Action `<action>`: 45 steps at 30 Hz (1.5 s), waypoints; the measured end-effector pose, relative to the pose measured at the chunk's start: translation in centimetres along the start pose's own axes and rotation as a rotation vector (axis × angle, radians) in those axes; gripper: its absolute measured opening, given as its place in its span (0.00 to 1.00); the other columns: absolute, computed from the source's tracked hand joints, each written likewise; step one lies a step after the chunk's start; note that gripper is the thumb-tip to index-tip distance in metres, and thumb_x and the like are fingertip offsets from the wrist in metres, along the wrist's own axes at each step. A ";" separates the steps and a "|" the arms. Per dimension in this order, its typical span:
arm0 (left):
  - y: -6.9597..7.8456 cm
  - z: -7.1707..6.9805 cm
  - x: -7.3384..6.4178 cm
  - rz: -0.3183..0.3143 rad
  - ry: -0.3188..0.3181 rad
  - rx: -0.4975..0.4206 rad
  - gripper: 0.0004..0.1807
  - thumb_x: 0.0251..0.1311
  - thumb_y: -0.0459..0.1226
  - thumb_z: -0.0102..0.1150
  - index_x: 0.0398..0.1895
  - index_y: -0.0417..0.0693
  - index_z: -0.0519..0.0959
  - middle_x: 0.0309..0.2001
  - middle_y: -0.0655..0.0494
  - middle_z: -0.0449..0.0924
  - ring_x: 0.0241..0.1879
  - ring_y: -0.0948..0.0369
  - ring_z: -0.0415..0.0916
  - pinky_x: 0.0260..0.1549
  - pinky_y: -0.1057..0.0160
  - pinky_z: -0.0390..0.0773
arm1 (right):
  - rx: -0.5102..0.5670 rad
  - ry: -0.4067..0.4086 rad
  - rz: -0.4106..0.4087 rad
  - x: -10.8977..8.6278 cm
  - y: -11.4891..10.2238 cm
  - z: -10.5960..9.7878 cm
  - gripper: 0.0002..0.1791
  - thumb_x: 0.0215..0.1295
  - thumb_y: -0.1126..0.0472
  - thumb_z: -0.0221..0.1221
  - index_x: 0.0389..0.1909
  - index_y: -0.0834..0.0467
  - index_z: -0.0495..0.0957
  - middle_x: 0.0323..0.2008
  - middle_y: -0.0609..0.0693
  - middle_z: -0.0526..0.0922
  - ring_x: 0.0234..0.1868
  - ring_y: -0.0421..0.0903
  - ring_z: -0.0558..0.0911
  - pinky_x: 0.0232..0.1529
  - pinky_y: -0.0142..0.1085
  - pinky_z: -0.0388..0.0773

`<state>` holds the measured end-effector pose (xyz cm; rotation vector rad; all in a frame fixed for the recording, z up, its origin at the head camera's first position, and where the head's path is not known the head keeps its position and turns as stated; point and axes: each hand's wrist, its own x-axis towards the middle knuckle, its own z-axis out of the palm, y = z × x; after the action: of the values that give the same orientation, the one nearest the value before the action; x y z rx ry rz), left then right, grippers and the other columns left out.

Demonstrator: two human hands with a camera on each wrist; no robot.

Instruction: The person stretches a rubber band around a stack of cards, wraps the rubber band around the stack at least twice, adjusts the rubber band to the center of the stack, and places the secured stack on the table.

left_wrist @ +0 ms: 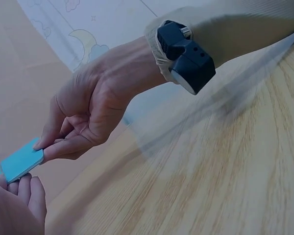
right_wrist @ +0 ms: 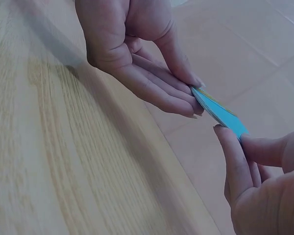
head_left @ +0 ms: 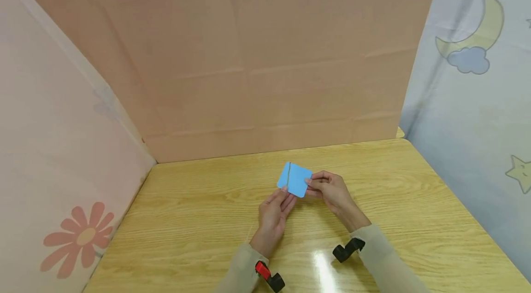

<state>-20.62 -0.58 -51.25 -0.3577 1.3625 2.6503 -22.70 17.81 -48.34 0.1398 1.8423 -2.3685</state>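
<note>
Both hands hold a thin stack of square blue cards point(head_left: 299, 179) with rounded corners, raised above the table. An olive-brown band point(head_left: 289, 174) runs across it near its left side. My left hand point(head_left: 273, 215) pinches the lower left edge, thumb on top by the band and fingers underneath. At the right corner my right hand point(head_left: 333, 193) pinches the stack between thumb and fingers. In the right wrist view the stack's edge point(right_wrist: 216, 111) looks layered, with the left hand point(right_wrist: 137, 58) above and the right hand point(right_wrist: 267, 181) below it.
A wood-grain table point(head_left: 199, 219) lies under the hands. A tan cloth panel point(head_left: 265, 62) stands behind it, with a flower-print cloth point(head_left: 50, 155) on the left and a moon-print cloth point(head_left: 469, 99) on the right. Black wrist cameras point(head_left: 348, 250) sit on both sleeves.
</note>
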 end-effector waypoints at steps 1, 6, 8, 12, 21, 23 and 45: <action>0.0 0.0 0.0 -0.007 -0.001 -0.007 0.22 0.74 0.34 0.62 0.64 0.27 0.76 0.52 0.40 0.89 0.55 0.51 0.87 0.63 0.49 0.83 | -0.001 -0.001 -0.001 0.0 0.0 0.0 0.08 0.72 0.72 0.62 0.48 0.70 0.76 0.31 0.50 0.83 0.33 0.43 0.89 0.42 0.33 0.91; -0.1 0.2 0.0 -0.015 -0.021 -0.017 0.25 0.75 0.35 0.61 0.67 0.26 0.74 0.54 0.38 0.87 0.57 0.50 0.86 0.65 0.48 0.81 | 0.003 0.007 -0.012 0.0 0.1 0.0 0.09 0.72 0.72 0.63 0.48 0.71 0.77 0.31 0.50 0.83 0.33 0.43 0.89 0.42 0.32 0.91; -0.1 0.3 -0.2 -0.013 -0.034 -0.009 0.26 0.75 0.35 0.61 0.68 0.25 0.72 0.56 0.37 0.86 0.58 0.49 0.85 0.66 0.48 0.81 | 0.006 0.015 -0.018 0.0 0.1 0.1 0.09 0.72 0.71 0.64 0.48 0.71 0.77 0.31 0.49 0.84 0.33 0.43 0.89 0.41 0.32 0.90; -0.1 0.4 -0.5 -0.010 -0.047 0.012 0.27 0.75 0.36 0.61 0.69 0.26 0.71 0.58 0.36 0.84 0.60 0.48 0.84 0.67 0.49 0.80 | 0.005 0.026 -0.025 -0.1 0.0 0.3 0.09 0.71 0.72 0.64 0.48 0.71 0.77 0.31 0.49 0.84 0.33 0.43 0.89 0.41 0.32 0.90; -0.6 0.3 -0.9 -0.048 -0.074 0.041 0.24 0.76 0.37 0.60 0.66 0.28 0.75 0.52 0.43 0.89 0.56 0.52 0.86 0.65 0.49 0.82 | -0.047 0.012 -0.038 -0.4 -0.1 1.0 0.08 0.72 0.71 0.63 0.47 0.68 0.77 0.33 0.48 0.84 0.34 0.43 0.88 0.46 0.37 0.91; -0.5 0.2 -0.8 -0.052 -0.079 0.052 0.24 0.76 0.37 0.60 0.66 0.29 0.75 0.53 0.43 0.89 0.56 0.53 0.86 0.65 0.50 0.82 | -0.046 -0.003 -0.033 -0.4 -0.1 0.8 0.09 0.72 0.71 0.63 0.48 0.68 0.76 0.33 0.48 0.83 0.34 0.43 0.88 0.47 0.37 0.91; 1.2 -1.5 0.1 -0.054 -0.061 0.099 0.20 0.73 0.40 0.65 0.58 0.32 0.81 0.37 0.53 0.91 0.43 0.61 0.90 0.54 0.58 0.89 | -0.019 -0.052 0.010 0.1 0.3 0.1 0.12 0.73 0.71 0.62 0.52 0.70 0.74 0.35 0.49 0.84 0.37 0.44 0.89 0.47 0.35 0.91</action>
<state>-20.79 -2.50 -51.18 -0.2950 1.4381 2.5179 -22.76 17.64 -48.62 0.0846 1.8361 -2.3242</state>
